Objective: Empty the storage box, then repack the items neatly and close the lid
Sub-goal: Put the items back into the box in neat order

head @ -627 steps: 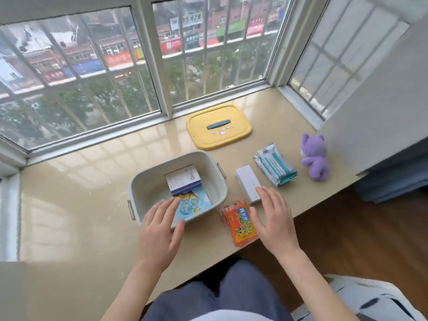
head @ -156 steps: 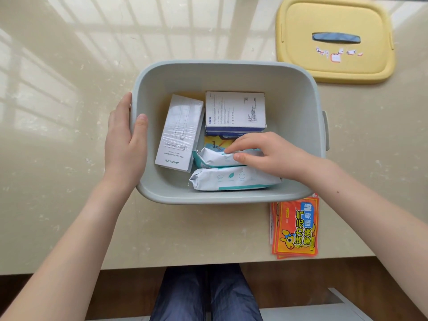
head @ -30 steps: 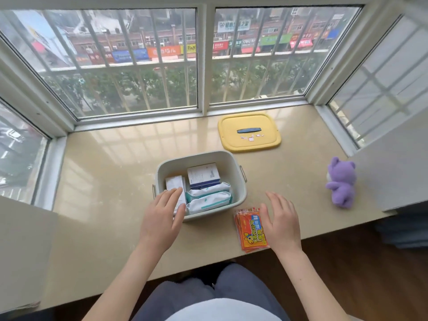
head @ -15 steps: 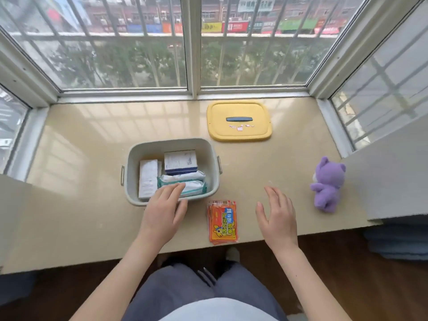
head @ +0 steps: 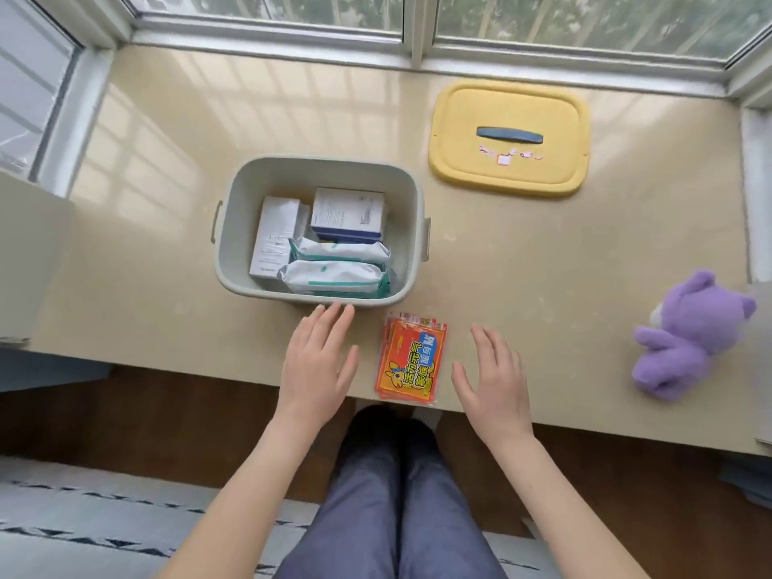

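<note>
The grey storage box (head: pixel 321 169) sits open on the beige sill. Inside lie a long white carton (head: pixel 273 236), a white-and-blue carton (head: pixel 347 213) and two wet-wipe packs (head: pixel 334 274). Its yellow lid (head: pixel 509 137) lies flat behind it to the right. A stack of orange heat-patch packets (head: pixel 411 361) rests near the sill's front edge. My left hand (head: pixel 318 361) hovers open just left of the packets, fingertips near the box's front wall. My right hand (head: pixel 493 380) is open just right of the packets. Neither hand holds anything.
A purple plush toy (head: pixel 689 336) lies at the far right of the sill. Window frames border the sill at the back and both sides. The sill's front edge runs below my hands, with my legs and a wooden floor beneath.
My left hand has drawn back from the box rim to the sill beside the packets. My right hand has shifted closer to the packets. The camera has tilted down.
</note>
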{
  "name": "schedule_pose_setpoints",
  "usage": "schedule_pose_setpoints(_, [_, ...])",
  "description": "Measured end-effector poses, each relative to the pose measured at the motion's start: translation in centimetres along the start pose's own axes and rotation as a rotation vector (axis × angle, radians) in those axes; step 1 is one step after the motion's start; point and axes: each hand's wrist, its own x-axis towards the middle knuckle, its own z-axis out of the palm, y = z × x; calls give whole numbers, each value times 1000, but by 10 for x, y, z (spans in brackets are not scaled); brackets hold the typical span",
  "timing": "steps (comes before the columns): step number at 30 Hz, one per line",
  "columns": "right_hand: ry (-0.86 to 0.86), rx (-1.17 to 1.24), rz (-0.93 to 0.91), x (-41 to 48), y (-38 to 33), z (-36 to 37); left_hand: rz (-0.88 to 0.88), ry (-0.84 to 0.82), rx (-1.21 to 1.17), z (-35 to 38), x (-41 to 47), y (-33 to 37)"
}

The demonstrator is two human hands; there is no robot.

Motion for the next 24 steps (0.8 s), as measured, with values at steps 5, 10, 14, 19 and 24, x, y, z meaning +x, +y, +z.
schedule_pose_setpoints(5, [-81, -5, 113, 17, 3, 58, 13, 50, 114, 33, 37, -33])
schedule_pose_setpoints(10, [-216, -78, 293, 24, -4, 115, 88, 28, 161, 61, 47, -57])
schedule_pose_setpoints(14, [-230, -165, 484, 21, -18, 148, 158, 104, 140, 65, 46, -69])
schedule_pose_setpoints(19, [-198, -215, 582, 18, -38, 169, 207, 142, 106, 66, 46, -75])
schedule_pose_setpoints(24, [-132, -50, 626, 21, -40, 175, 231, 184, 98, 71, 48, -79])
